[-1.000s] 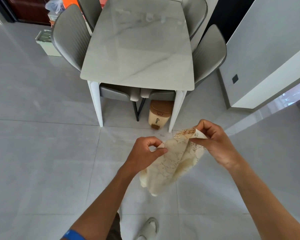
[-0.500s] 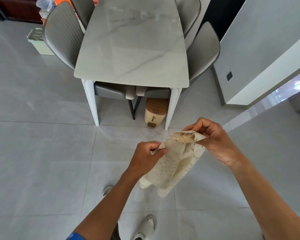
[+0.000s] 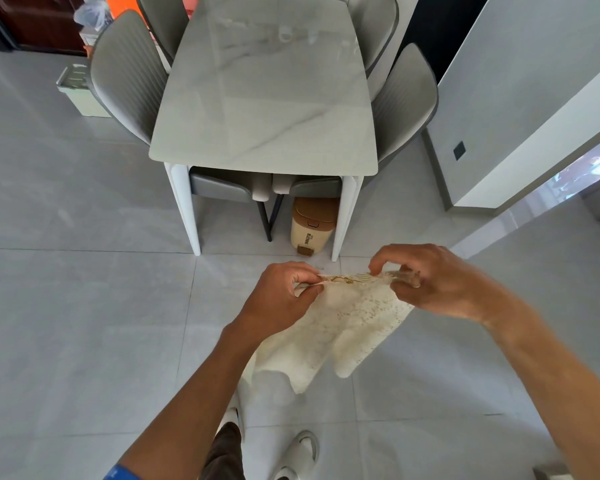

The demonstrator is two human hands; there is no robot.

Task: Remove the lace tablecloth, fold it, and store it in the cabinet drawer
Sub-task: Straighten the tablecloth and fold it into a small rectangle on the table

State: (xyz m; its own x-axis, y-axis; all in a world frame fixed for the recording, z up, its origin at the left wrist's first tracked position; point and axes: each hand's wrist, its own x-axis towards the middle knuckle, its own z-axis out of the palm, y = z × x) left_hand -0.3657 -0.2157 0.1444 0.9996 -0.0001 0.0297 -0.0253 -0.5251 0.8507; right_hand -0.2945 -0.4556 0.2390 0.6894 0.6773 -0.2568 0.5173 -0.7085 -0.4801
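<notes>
While the table (image 3: 264, 109) stands bare, the lace tablecloth (image 3: 340, 327) hangs between both hands, mid-fold; left hand (image 3: 281, 299) and right hand (image 3: 437, 282) each pinch its top edge; next, I'd guess, bringing those corners together.

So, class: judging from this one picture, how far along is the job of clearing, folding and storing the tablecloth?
Done: the table is bare, so the tablecloth is off it. In hand: the left hand and right hand pinch its top edge, and the rest hangs loose above the floor, so folding is still going on. Left: finishing the fold and putting it in a drawer; no drawer shows here.
</notes>
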